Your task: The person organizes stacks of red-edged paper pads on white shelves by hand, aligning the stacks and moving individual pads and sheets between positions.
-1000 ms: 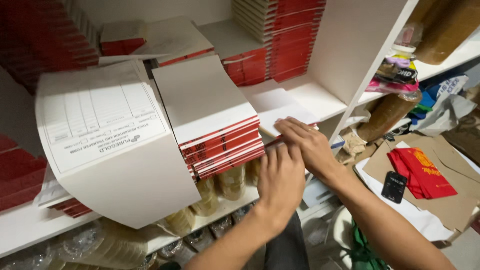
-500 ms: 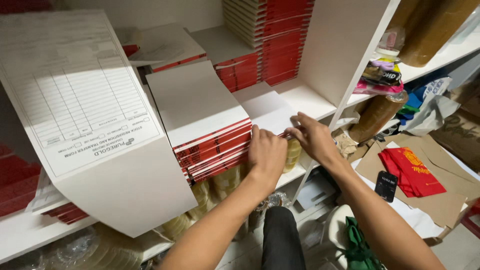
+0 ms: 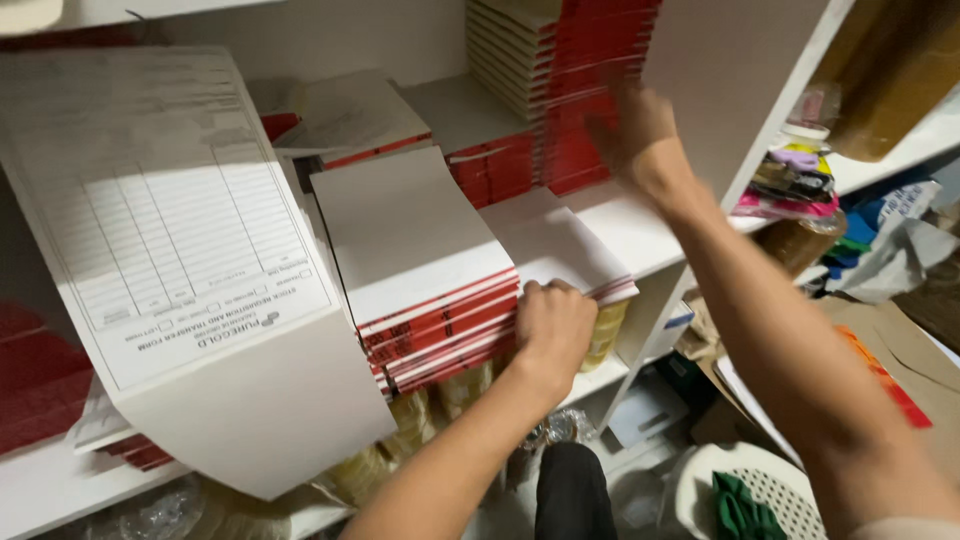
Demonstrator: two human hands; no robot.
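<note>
The stack of red-spined pads (image 3: 430, 300), lying at the front edge of the white shelf (image 3: 640, 235), is being pressed at its corner by the curled left hand (image 3: 552, 325). The right hand (image 3: 630, 125), blurred, is being held against the tall red stack (image 3: 600, 70); its grip cannot be told.

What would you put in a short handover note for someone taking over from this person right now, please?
Left hand: pressed against the end of the red-edged pad stack on the white shelf, holding nothing.
Right hand: raised and blurred at the tall red-spined pile further back; grip cannot be told.
A thin pad lies beside the front stack. A large printed form hangs at the left.
Done: front stack piled. Left: its ends are uneven.
</note>
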